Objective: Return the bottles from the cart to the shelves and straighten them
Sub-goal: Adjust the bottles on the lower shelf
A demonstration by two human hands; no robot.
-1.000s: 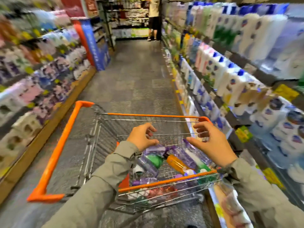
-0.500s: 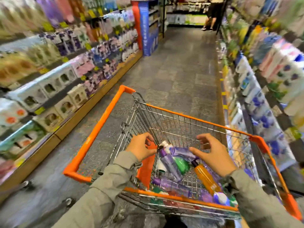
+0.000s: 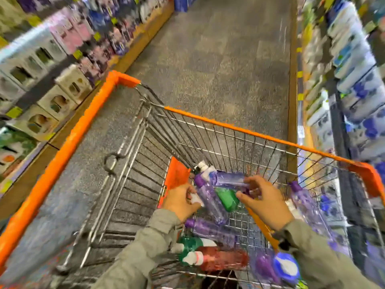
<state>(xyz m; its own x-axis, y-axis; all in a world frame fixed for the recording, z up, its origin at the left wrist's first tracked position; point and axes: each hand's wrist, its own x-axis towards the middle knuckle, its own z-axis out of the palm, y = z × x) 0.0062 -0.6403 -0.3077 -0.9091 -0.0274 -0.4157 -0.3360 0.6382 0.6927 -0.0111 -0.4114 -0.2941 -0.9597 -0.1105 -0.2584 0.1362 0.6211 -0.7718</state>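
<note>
Both hands have dropped from the cart's rim down among the bottles, where half a second ago they still hung above the pile. The wire shopping cart with orange plastic trim [image 3: 239,130] has also swung, so the camera now looks straight down into its basket, and the blurred shelves of white and blue bottles [image 3: 354,65] run close along the right side.

The left hand [image 3: 180,202] sits with its fingers curled loosely, their tips against a small white cap at the near end of a clear purple bottle with a darker purple cap [image 3: 210,202]; whether they have closed on anything cannot be told through the blur. The right hand [image 3: 263,202] has its fingers spread apart, thumb and forefinger reaching round the end of a second clear purple bottle [image 3: 228,178] that lies crosswise just beyond the fingertips, but not yet clamped on it. A green wedge-shaped bottle [image 3: 227,198] lies between the two hands, under the purple ones. An orange bottle [image 3: 261,227] runs beneath the right wrist, and nearer the person's sleeves lie another purple bottle, a red bottle with a white cap [image 3: 220,260] and a blue and white cap [image 3: 286,268].

All the bottles remain in the cart, so no return to the shelves has begun. The reach suggests the first pick is at hand, most likely a purple bottle from the top of the heap.
</note>
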